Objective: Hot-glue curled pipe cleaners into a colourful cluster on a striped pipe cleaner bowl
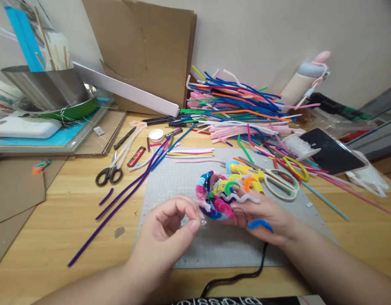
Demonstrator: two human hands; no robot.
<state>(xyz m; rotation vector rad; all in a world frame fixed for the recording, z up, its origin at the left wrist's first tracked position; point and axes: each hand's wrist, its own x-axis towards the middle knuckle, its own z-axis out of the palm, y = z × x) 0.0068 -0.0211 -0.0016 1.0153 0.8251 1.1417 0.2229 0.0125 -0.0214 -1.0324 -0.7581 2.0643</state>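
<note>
My right hand (265, 218) is closed around a many-coloured pipe-cleaner ornament (201, 190), a ring of blue, pink, white and purple with curled green, yellow, orange, white and blue ends sticking out. At the ring's lower left, my left hand (170, 231) pinches a small shiny bead (203, 221) between thumb and forefinger. Whether the bead is joined to the ring by a thread cannot be made out. Both hands are above a grey cutting mat (189, 250). Just behind the ornament lies a yellow hot glue gun (246, 171), partly hidden.
Light-handled scissors (281, 183) lie right of the glue gun, black scissors (109, 174) to the left. A pile of pipe cleaners (239, 106) fills the back. Purple pipe cleaners (119, 207) stretch across the left side. A black cable (233, 278) runs along the front.
</note>
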